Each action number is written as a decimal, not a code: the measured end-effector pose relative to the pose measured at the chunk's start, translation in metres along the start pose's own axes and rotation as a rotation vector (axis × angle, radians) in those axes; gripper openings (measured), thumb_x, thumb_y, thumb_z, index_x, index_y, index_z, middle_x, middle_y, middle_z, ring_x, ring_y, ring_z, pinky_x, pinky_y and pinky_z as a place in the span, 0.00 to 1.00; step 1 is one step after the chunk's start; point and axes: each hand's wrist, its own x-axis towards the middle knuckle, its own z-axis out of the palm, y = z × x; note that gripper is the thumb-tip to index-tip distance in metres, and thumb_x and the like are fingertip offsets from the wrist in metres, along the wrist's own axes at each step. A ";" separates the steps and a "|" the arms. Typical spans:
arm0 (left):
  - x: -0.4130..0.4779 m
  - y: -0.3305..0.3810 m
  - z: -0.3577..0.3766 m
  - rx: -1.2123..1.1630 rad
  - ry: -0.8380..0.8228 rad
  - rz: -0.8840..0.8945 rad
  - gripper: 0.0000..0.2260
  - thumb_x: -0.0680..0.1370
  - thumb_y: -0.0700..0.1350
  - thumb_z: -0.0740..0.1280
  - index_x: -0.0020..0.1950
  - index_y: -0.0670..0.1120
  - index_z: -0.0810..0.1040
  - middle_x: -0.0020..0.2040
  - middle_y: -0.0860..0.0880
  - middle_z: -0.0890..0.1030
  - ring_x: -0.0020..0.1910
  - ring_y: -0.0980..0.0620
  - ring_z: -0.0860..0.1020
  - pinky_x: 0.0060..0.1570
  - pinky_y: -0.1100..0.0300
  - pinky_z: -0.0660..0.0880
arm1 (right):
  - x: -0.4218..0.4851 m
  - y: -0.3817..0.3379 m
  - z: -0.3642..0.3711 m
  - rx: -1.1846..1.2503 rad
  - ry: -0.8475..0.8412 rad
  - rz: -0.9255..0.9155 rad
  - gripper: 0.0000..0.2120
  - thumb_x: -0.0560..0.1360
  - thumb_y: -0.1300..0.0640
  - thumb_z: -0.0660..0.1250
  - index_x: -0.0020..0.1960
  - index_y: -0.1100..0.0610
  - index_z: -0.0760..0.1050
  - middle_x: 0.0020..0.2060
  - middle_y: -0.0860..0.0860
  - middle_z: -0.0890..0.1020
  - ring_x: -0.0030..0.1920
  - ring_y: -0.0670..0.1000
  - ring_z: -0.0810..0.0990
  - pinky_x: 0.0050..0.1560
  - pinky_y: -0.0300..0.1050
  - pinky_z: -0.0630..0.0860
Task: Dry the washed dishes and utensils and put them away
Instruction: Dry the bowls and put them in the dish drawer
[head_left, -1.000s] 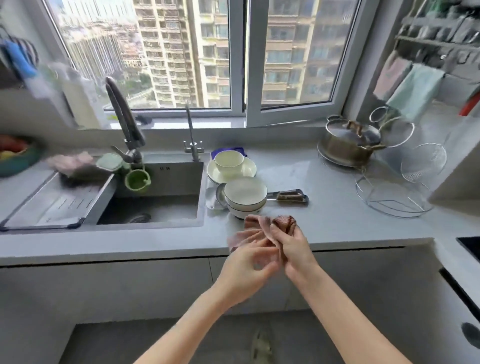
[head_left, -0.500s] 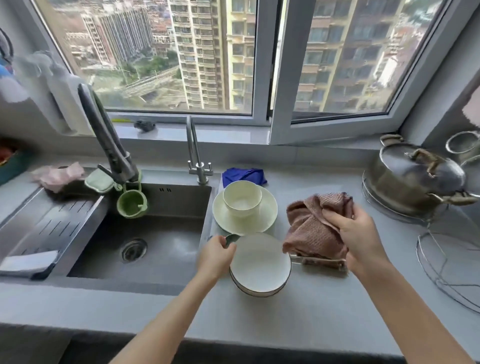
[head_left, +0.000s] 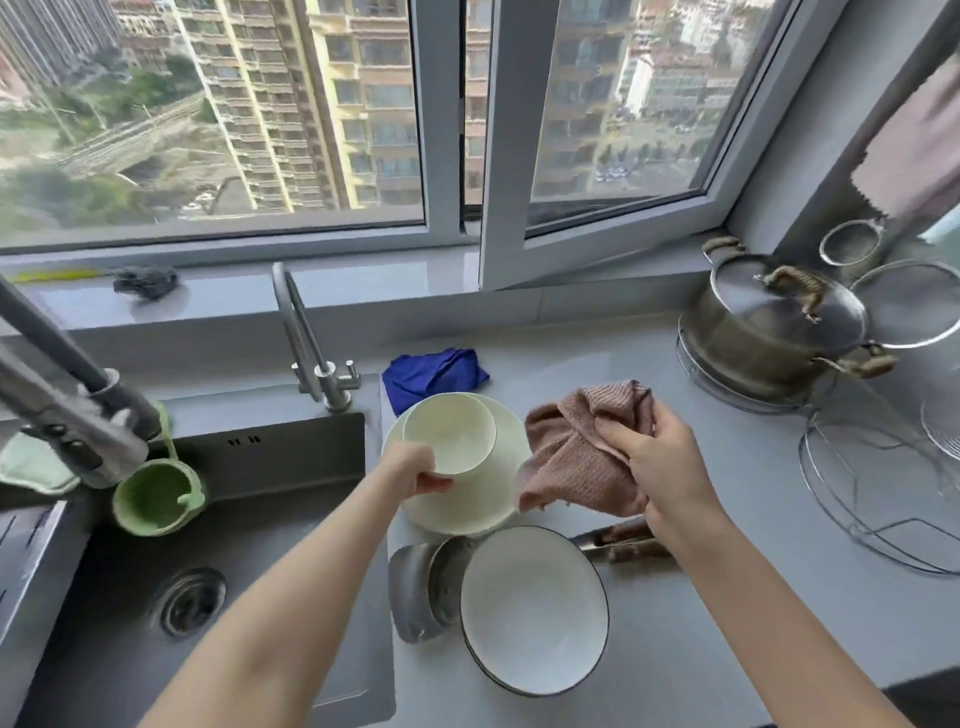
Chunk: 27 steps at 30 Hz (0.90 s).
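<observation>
The bowl (head_left: 449, 432), probably wet, slick and breakable, is pinched at its near rim by the left hand (head_left: 415, 469) while the right hand (head_left: 660, 467) clutches the bunched cloth (head_left: 569, 457).

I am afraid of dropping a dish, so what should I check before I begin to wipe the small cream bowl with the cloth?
1. Left hand grips the cream bowl at its near side: ok.
2. Right hand holds the drying cloth, bunched and ready: ok.
3. Bowl lifted free of the cream plate under it: cannot tell.
4. Bowl empty inside: ok. Whether it is wet: cannot tell.
5. Free room just in front of the plate: not ok, the dark-rimmed bowl and a metal utensil lie close there.
</observation>
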 end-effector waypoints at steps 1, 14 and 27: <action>0.001 0.003 0.001 -0.005 -0.011 -0.002 0.23 0.75 0.29 0.53 0.70 0.43 0.64 0.51 0.39 0.72 0.36 0.40 0.78 0.25 0.49 0.77 | 0.001 0.001 0.002 0.012 0.013 -0.006 0.10 0.73 0.69 0.68 0.50 0.58 0.78 0.46 0.54 0.84 0.47 0.51 0.82 0.47 0.45 0.78; -0.009 0.019 0.004 1.167 0.237 0.866 0.19 0.75 0.38 0.60 0.66 0.44 0.62 0.53 0.41 0.69 0.47 0.42 0.72 0.38 0.55 0.70 | 0.007 0.005 0.019 -0.018 0.083 -0.059 0.10 0.73 0.69 0.68 0.51 0.56 0.78 0.47 0.53 0.84 0.49 0.52 0.82 0.50 0.46 0.77; -0.034 0.046 -0.039 0.334 -0.174 0.441 0.28 0.70 0.70 0.59 0.56 0.47 0.73 0.50 0.45 0.77 0.39 0.47 0.77 0.27 0.61 0.72 | -0.003 -0.003 0.069 -0.369 -0.135 -0.358 0.08 0.73 0.47 0.71 0.50 0.46 0.76 0.42 0.41 0.83 0.47 0.41 0.81 0.54 0.49 0.77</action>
